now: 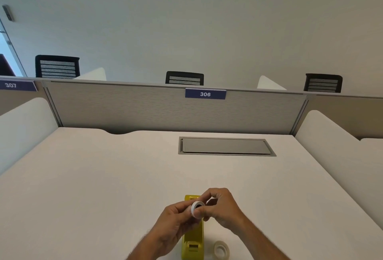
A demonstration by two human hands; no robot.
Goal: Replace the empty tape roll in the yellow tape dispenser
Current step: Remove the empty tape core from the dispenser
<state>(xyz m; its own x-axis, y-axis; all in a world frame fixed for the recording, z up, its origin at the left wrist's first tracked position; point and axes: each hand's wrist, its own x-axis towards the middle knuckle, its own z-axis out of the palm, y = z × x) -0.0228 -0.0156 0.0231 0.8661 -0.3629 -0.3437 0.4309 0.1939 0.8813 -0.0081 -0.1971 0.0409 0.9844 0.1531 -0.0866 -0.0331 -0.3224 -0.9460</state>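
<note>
1. Yellow tape dispenser (192, 239) is seen lying on the white surface (103, 187) at the 6 o'clock edge of the view, its long axis running from 12 to 6 o'clock, straight away from the person.
2. A white ring (196, 210), by its thin wall judged to be the spent core, is held in the air directly above the dispenser's far half, pinched from both sides: the left hand (176, 220) at its 9 o'clock, the right hand (221, 208) at its 3 o'clock.
3. Both grips are closed narrowly on the ring; neither hand is touching the dispenser, as far as can be told.
4. A clear tape roll (221, 249), apparently the fresh one, is lying flat on the surface just beside the dispenser at its 3 o'clock, below the right forearm.
5. The right hand is judged the nearer to that roll, so the pick-up would fall to it once the ring is set aside.
6. Whether a hub sits inside the ring cannot be told.
</note>
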